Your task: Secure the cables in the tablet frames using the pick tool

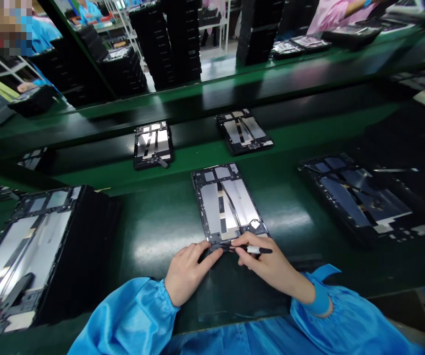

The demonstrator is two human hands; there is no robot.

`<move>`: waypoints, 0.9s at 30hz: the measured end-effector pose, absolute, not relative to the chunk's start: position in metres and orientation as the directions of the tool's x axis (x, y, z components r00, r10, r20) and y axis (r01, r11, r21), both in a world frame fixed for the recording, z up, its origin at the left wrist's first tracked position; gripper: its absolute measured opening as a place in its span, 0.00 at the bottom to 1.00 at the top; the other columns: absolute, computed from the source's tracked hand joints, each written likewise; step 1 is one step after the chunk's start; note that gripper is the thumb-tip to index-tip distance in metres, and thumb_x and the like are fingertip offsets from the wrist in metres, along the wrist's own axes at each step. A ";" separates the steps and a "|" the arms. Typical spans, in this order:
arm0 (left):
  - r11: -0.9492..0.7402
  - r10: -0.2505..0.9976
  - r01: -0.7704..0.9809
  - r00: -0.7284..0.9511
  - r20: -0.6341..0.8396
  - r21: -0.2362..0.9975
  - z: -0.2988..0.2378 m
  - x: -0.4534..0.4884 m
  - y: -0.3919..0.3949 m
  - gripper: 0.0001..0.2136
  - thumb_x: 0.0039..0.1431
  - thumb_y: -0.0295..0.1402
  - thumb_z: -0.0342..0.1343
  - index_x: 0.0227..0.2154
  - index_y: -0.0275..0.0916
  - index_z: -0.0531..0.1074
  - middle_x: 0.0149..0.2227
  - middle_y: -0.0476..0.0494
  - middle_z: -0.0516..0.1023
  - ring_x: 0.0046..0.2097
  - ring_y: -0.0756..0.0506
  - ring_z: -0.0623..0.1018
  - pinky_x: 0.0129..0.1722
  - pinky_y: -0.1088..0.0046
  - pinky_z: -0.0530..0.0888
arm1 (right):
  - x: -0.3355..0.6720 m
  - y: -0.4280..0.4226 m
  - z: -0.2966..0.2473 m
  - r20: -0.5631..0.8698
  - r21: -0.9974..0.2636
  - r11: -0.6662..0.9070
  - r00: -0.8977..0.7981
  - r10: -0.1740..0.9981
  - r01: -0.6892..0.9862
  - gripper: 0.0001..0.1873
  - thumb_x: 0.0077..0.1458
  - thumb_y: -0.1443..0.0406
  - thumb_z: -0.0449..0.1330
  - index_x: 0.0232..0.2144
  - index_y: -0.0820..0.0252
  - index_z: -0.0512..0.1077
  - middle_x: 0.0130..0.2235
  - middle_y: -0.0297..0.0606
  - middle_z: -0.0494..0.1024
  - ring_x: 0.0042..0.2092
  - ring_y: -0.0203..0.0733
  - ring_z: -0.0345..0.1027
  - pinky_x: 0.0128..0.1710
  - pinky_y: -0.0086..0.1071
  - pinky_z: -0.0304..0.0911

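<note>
An opened tablet [230, 202] lies on the green bench before me, its silver battery cells and black flat cables showing. At its bottom edge, my left hand [189, 268] grips the corner, index finger and thumb pressed on it around a dark strip. My right hand [266, 261] is closed on a slim tool [258, 250] with a white and black handle; its kind is unclear. The tool's far end is hidden among the fingers, near that bottom edge. Both hands come from blue sleeves.
To the left, a stack of black trays [94, 246] carries another opened tablet [23, 251]. More opened tablets lie behind, at left [153, 144] and right [244, 130]. Tweezers [395, 170] rest beside a darker tablet [356, 192] at right. Tall black stacks and several people are beyond the rail.
</note>
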State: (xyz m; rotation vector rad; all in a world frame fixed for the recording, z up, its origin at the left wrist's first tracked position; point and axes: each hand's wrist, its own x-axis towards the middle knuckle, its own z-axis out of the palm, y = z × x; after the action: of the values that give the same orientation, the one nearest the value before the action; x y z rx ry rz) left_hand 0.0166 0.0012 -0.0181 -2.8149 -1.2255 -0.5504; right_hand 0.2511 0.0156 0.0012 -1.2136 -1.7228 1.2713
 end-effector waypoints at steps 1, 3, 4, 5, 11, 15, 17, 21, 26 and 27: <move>-0.691 0.705 0.713 0.630 0.326 0.116 -0.018 0.017 0.001 0.15 0.69 0.28 0.44 0.53 0.44 0.70 0.46 0.42 0.73 0.40 0.46 0.75 0.37 0.71 0.74 | 0.251 0.016 0.002 0.011 -0.947 0.119 -0.340 0.940 0.300 0.07 0.62 0.64 0.55 0.37 0.58 0.73 0.33 0.36 0.78 0.28 0.37 0.74 0.25 0.27 0.69; -0.693 0.704 0.712 0.634 0.320 0.114 -0.018 0.016 0.001 0.15 0.69 0.27 0.44 0.53 0.44 0.69 0.46 0.41 0.73 0.40 0.46 0.75 0.37 0.71 0.74 | 0.253 0.017 0.002 0.043 -0.935 0.151 -0.320 0.947 0.321 0.07 0.61 0.65 0.55 0.35 0.58 0.73 0.31 0.35 0.78 0.27 0.37 0.73 0.25 0.27 0.69; -0.693 0.705 0.712 0.636 0.314 0.113 -0.018 0.016 0.001 0.15 0.69 0.27 0.44 0.53 0.44 0.69 0.46 0.41 0.73 0.40 0.46 0.75 0.37 0.70 0.74 | 0.256 0.017 0.001 0.047 -0.931 0.151 -0.303 0.952 0.332 0.07 0.60 0.66 0.55 0.33 0.58 0.73 0.29 0.34 0.78 0.26 0.36 0.72 0.23 0.27 0.68; -0.693 0.705 0.713 0.637 0.310 0.111 -0.019 0.017 0.001 0.15 0.69 0.27 0.44 0.53 0.44 0.69 0.46 0.41 0.73 0.40 0.46 0.75 0.36 0.70 0.74 | 0.259 0.018 0.000 0.046 -0.929 0.146 -0.283 0.958 0.341 0.07 0.60 0.66 0.55 0.32 0.58 0.73 0.27 0.33 0.76 0.24 0.36 0.70 0.22 0.27 0.66; -0.697 0.696 0.709 0.636 0.333 0.102 -0.021 0.015 0.001 0.15 0.69 0.27 0.46 0.53 0.45 0.69 0.46 0.42 0.73 0.39 0.46 0.75 0.36 0.70 0.74 | 0.271 0.017 -0.002 0.012 -0.936 0.094 -0.238 0.971 0.338 0.09 0.60 0.64 0.55 0.34 0.59 0.75 0.23 0.33 0.76 0.21 0.35 0.69 0.20 0.27 0.66; -0.732 0.655 0.673 0.650 0.385 0.110 -0.021 0.011 0.001 0.14 0.68 0.26 0.47 0.53 0.43 0.70 0.47 0.41 0.74 0.40 0.47 0.76 0.37 0.71 0.74 | 0.265 0.015 0.001 0.010 -0.959 0.104 -0.336 0.942 0.264 0.10 0.62 0.64 0.56 0.40 0.59 0.76 0.30 0.36 0.80 0.26 0.36 0.74 0.25 0.28 0.70; -0.742 0.644 0.660 0.650 0.403 0.120 -0.021 0.009 0.001 0.13 0.68 0.26 0.48 0.52 0.42 0.70 0.47 0.40 0.75 0.41 0.46 0.76 0.38 0.71 0.74 | 0.260 0.014 0.003 0.060 -0.961 0.160 -0.396 0.916 0.225 0.10 0.62 0.65 0.56 0.41 0.59 0.76 0.36 0.39 0.82 0.31 0.38 0.76 0.31 0.30 0.73; -0.738 0.647 0.662 0.637 0.418 0.132 -0.020 0.010 0.003 0.12 0.68 0.26 0.49 0.51 0.41 0.71 0.46 0.41 0.76 0.41 0.46 0.76 0.38 0.71 0.74 | 0.255 0.015 0.005 0.140 -0.938 0.272 -0.482 0.865 0.215 0.10 0.62 0.67 0.55 0.42 0.58 0.75 0.41 0.40 0.81 0.40 0.42 0.77 0.39 0.33 0.74; -0.735 0.648 0.662 0.624 0.437 0.145 -0.019 0.011 0.004 0.12 0.67 0.26 0.51 0.50 0.41 0.72 0.45 0.41 0.76 0.42 0.46 0.76 0.39 0.71 0.73 | 0.256 0.015 0.006 0.072 -0.943 0.224 -0.506 0.859 0.247 0.09 0.63 0.65 0.55 0.42 0.58 0.74 0.40 0.40 0.80 0.39 0.41 0.76 0.38 0.32 0.73; -0.740 0.644 0.654 0.623 0.443 0.156 -0.018 0.012 0.001 0.12 0.66 0.26 0.51 0.50 0.40 0.72 0.46 0.40 0.76 0.43 0.45 0.75 0.40 0.70 0.72 | 0.258 0.013 0.005 0.036 -0.953 0.181 -0.501 0.865 0.245 0.09 0.63 0.64 0.55 0.42 0.57 0.74 0.41 0.40 0.79 0.38 0.41 0.76 0.36 0.31 0.73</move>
State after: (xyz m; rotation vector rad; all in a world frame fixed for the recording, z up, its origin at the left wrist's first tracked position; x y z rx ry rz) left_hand 0.0117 0.0012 -0.0177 -2.8121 -1.1249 -0.7549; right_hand 0.2575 0.0134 0.0054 -1.0421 -1.8626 1.3337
